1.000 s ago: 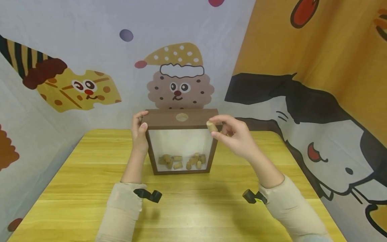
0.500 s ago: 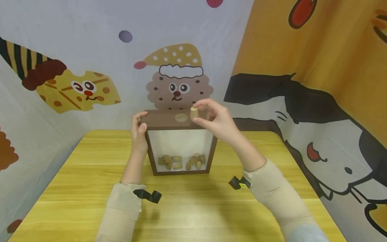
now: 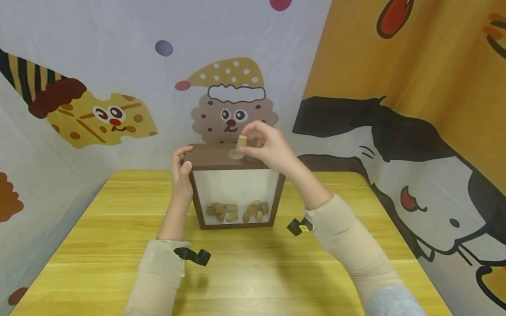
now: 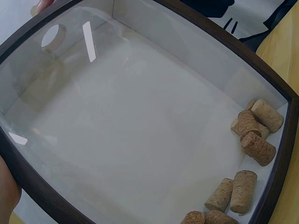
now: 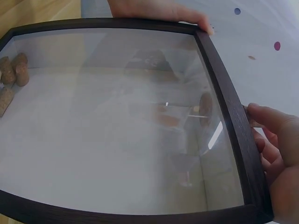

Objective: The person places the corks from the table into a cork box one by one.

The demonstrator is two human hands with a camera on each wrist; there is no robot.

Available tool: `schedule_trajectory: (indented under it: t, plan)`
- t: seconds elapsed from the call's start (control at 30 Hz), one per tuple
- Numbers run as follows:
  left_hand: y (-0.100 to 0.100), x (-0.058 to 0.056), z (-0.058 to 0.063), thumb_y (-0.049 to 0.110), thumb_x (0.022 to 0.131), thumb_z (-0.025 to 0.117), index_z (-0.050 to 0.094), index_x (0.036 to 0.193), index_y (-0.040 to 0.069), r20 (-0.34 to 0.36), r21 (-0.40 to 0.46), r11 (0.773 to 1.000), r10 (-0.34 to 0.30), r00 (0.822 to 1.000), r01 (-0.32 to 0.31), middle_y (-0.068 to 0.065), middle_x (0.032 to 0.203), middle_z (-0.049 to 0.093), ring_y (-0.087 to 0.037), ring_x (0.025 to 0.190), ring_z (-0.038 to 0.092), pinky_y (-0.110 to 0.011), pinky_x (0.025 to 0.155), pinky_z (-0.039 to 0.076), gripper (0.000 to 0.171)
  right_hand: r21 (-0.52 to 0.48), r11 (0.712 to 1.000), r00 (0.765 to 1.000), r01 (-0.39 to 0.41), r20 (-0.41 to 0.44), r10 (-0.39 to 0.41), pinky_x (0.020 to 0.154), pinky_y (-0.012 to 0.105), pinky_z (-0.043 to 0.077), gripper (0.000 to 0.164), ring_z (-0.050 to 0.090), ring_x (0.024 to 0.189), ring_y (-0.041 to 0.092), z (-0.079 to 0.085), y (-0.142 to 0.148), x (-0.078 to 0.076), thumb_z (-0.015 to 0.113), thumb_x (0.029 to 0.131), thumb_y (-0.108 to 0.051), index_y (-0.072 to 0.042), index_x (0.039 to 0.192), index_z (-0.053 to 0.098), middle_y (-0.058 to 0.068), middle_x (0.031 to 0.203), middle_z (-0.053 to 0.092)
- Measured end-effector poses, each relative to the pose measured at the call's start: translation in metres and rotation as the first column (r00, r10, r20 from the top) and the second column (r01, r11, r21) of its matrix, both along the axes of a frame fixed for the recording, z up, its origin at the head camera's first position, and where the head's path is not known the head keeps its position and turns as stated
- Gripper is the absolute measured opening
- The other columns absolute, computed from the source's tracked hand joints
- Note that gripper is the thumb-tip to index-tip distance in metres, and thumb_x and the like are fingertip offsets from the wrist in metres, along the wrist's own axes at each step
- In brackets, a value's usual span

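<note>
Between thumb and fingers, my right hand (image 3: 272, 147) pinches a cork (image 3: 241, 142), held nearly upright right at the round hole (image 3: 235, 154) in the box's top. The cork is mostly hidden in the right wrist view. A brown-framed box (image 3: 211, 161) with a clear front stands on the table. My left hand (image 3: 182, 177) grips its upper left corner, thumb toward the front and fingers over the top edge. Behind the clear front, several corks (image 4: 243, 191) lie on the box's floor in two loose groups.
The box rests on a wood-grain table (image 3: 245, 272). Close behind the table hangs a cartoon-printed cloth (image 3: 138, 66), and an orange-and-white part of it (image 3: 356, 52) runs along the right side.
My right hand has moved left across the box top, bringing the cork from the right corner to the hole and turning it more upright. The left hand stays in place.
</note>
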State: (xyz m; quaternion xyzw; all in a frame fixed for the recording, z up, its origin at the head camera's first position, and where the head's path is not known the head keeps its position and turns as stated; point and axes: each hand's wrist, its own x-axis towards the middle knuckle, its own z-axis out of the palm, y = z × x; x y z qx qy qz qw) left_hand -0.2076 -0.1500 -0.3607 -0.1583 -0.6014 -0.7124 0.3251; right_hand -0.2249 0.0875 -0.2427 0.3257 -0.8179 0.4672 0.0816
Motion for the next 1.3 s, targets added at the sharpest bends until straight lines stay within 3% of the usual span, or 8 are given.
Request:
schedule_trajectory:
  t: [0.4,0.73,1.1,1.3]
  plan:
    - [0.000,0.003,0.002,0.062,0.077,0.061,0.055,0.120,0.016,-0.003,0.008,1.000,-0.010,1.000,0.010,-0.011,0.136,0.041,-0.027,0.135,0.023,-0.050,0.107,0.005,0.063,0.062,0.998,1.000,0.000,0.010,-0.001,0.071,0.032,0.046,0.018,0.057,0.080,0.015,-0.001,-0.005,-0.005,0.071,0.087,-0.017,-0.010,0.101,0.062,-0.002,0.097,0.067]
    - [-0.001,0.002,-0.001,0.062,0.077,0.061,0.056,0.120,0.015,-0.010,0.004,1.000,0.001,1.000,-0.001,-0.011,0.135,0.043,-0.027,0.134,0.025,-0.050,0.107,0.006,0.064,0.066,0.998,1.000,-0.006,-0.018,0.007,0.058,0.031,0.042,0.020,0.051,0.062,0.019,-0.003,0.001,0.000,0.070,0.088,-0.019,-0.008,0.104,0.064,-0.004,0.096,0.066]
    - [-0.002,0.002,0.003,0.047,0.081,0.058,0.058,0.118,0.018,0.043,-0.005,1.000,0.001,0.999,-0.001,-0.011,0.134,0.044,-0.023,0.130,0.028,-0.048,0.106,0.010,0.047,0.035,0.999,1.000,0.000,0.000,0.000,0.057,0.033,0.041,0.020,0.049,0.064,0.019,0.001,0.025,0.019,0.067,0.090,-0.028,-0.015,0.104,0.065,-0.005,0.097,0.064]
    - [-0.009,0.007,0.012,0.029,0.083,0.049,0.052,0.123,0.003,0.101,-0.121,0.993,0.005,0.995,0.008,-0.001,0.128,0.046,-0.020,0.123,0.032,-0.046,0.102,0.018,0.048,0.012,0.999,0.994,0.037,-0.103,-0.035,0.054,0.029,0.039,0.016,0.046,0.061,0.019,0.002,0.048,0.034,0.066,0.091,-0.025,-0.014,0.103,0.066,-0.005,0.093,0.064]
